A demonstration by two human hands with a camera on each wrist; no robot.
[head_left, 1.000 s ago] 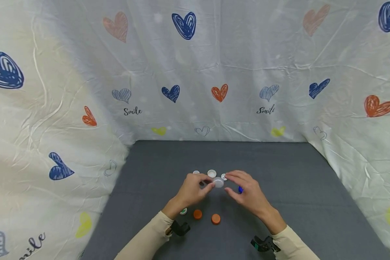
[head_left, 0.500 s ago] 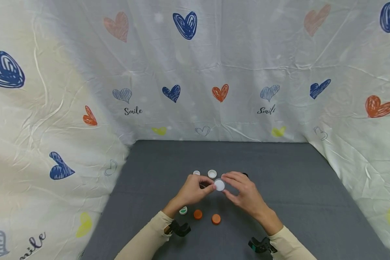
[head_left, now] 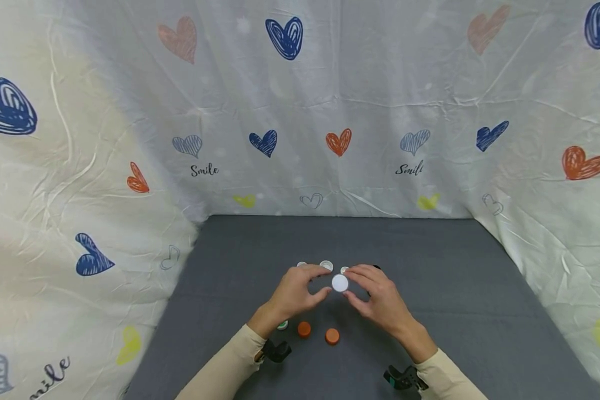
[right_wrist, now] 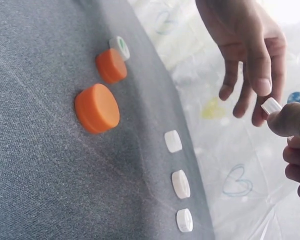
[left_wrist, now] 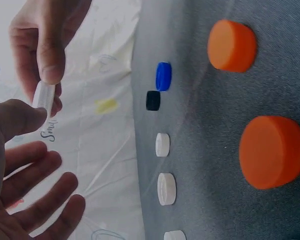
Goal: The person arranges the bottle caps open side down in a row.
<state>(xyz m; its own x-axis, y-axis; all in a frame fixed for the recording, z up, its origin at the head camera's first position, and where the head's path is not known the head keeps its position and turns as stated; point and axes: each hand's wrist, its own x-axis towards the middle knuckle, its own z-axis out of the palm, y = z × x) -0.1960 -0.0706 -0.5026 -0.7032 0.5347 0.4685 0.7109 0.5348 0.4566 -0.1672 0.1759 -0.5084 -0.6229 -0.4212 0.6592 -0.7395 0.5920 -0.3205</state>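
Note:
A white bottle cap (head_left: 340,283) is held above the table between both hands, its flat round face visible in the head view. My right hand (head_left: 381,294) pinches it at its right edge; thumb and fingers also grip the cap (right_wrist: 271,105) in the right wrist view. Just to the left, my left hand (head_left: 296,290) has its thumb and fingers spread, with a small gap to the cap in the head view. In the left wrist view, the left thumb overlaps the cap's (left_wrist: 44,95) lower end, while the other left fingers are extended.
Behind the hands, white caps (head_left: 326,266) lie in a row on the grey cloth (head_left: 405,244). A black cap (left_wrist: 153,100) and a blue cap (left_wrist: 163,76) lie farther right. Nearer are two orange caps (head_left: 332,336) and a white-and-green cap (head_left: 282,325). A heart-patterned curtain (head_left: 300,100) surrounds the table.
The white cap has shifted slightly right, and its flat face has turned into view. My right hand has come to pinch it, and my left thumb and fingers have parted from it.

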